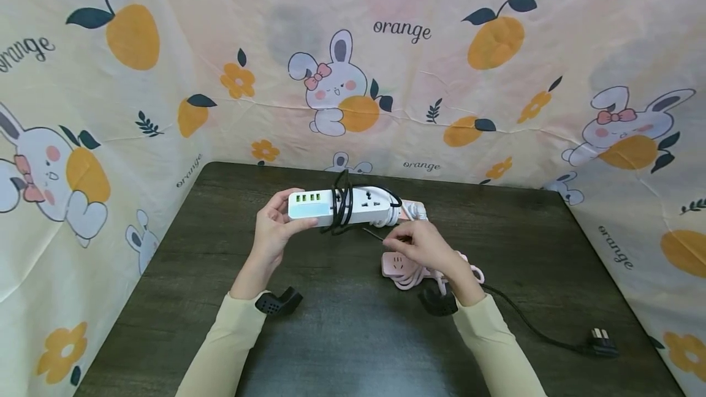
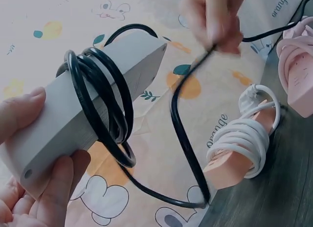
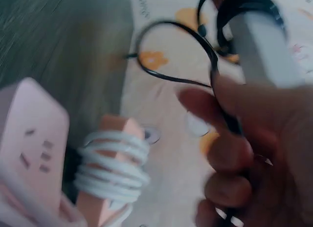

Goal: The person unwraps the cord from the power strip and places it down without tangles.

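My left hand (image 1: 271,225) grips one end of a white power strip (image 1: 368,206), thumb on one side and fingers on the other. Several turns of its black cord (image 2: 107,95) are wound round the strip's middle. In the head view the strip is held lengthwise, with green USB ports by the left hand. My right hand (image 1: 420,242) pinches the black cord, which runs in a loose bend from the coil to its fingers. From there the cord trails right to a black plug (image 1: 601,343) lying on the table.
A pink power strip (image 1: 397,265) with its pink cord lies under the right wrist. Behind the white strip's right end is an orange power strip (image 2: 230,170) wrapped in white cord. The dark table (image 1: 209,262) meets a printed cloth at its back and sides.
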